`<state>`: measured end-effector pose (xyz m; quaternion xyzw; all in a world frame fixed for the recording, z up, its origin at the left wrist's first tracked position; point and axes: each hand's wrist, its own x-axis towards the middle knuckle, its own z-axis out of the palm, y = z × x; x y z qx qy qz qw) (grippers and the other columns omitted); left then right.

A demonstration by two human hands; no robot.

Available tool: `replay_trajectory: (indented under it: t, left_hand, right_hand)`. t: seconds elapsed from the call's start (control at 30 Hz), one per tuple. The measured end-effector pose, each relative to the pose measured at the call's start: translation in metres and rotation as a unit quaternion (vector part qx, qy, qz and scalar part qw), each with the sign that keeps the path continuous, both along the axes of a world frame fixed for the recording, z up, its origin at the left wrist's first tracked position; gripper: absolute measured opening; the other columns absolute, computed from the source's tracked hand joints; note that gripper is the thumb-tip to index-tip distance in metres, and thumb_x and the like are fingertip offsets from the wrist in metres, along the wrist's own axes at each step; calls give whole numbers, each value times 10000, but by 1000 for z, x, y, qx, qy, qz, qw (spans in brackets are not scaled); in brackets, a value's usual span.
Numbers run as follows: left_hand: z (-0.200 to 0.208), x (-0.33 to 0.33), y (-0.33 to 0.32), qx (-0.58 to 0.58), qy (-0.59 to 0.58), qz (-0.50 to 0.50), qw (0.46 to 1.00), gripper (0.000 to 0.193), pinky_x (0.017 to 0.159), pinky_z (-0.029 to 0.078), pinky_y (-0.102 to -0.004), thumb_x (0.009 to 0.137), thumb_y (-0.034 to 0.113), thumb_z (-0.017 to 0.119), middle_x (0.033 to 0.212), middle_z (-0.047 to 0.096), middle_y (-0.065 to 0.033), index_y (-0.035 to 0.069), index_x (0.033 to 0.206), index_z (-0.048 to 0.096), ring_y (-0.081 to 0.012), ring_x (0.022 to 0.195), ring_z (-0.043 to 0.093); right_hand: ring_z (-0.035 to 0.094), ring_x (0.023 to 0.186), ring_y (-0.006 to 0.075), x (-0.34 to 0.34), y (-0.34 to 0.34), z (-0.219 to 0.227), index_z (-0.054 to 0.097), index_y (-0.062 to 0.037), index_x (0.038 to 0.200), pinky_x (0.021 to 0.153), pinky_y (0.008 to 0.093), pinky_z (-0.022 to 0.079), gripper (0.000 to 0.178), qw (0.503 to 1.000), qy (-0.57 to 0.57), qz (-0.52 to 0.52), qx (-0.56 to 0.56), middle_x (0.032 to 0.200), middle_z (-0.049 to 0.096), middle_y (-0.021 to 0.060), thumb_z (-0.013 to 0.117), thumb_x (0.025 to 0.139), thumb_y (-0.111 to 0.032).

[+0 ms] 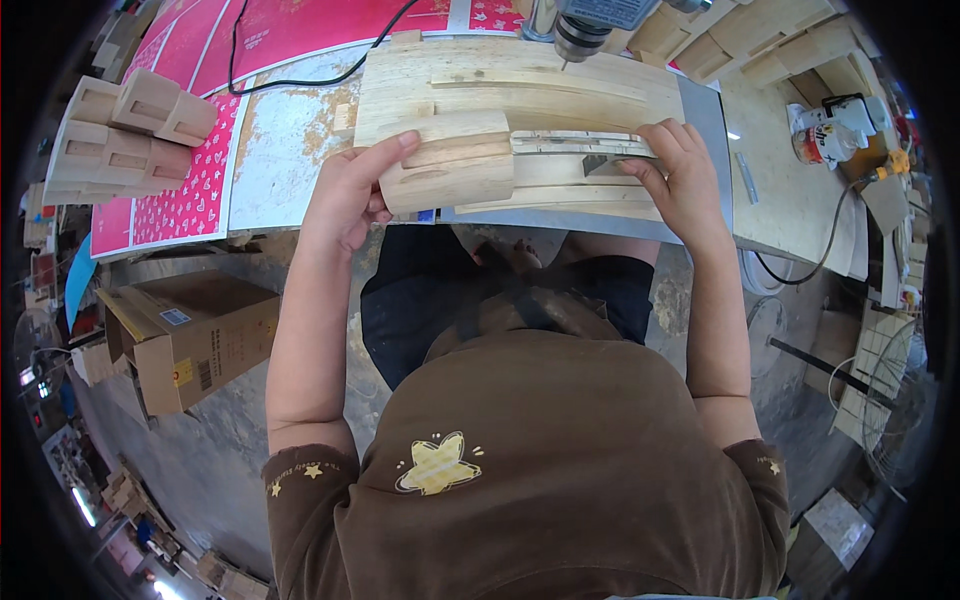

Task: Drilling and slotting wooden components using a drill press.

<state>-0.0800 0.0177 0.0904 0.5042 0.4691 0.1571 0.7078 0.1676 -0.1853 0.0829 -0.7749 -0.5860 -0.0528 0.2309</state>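
My left hand grips the left end of a pale wooden block with rounded sides, its thumb lying on top. From the block's right side a narrow, pale layered strip with dark marks runs to the right. My right hand is closed on the strip's far end, fingers above and thumb below. A small dark grey flat piece shows just under the strip, close to my right thumb; what holds it is unclear. Both hands are over the near edge of a wooden board.
A drill chuck with a bit hangs above the board's far side. Stacked wooden blocks stand at left, more wooden pieces at far right. A black cable crosses the table. A cardboard box sits on the floor.
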Motion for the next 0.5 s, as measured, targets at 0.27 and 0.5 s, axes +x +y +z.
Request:
replay_trajectory:
  t: [0.27,0.5]
  left_hand:
    - [-8,33,-8,-45,-35,-120,991,406,372,309,-212,767,359,713,535,508,-6,-28,808,597,-53,390,377]
    - [-31,49,-20,1,-160,-9,987,472,564,445,-223,772,425,704,756,590,-64,-26,870,607,-93,617,534]
  right_hand:
    - [515,832,286,-17,8,1,581,-63,936,722,383,432,310,1000,-15,10,12,871,566,69,706,687,-200]
    - [526,841,294,-4,6,-5,577,-73,976,726,381,439,346,999,-18,-26,16,886,575,70,719,669,-147]
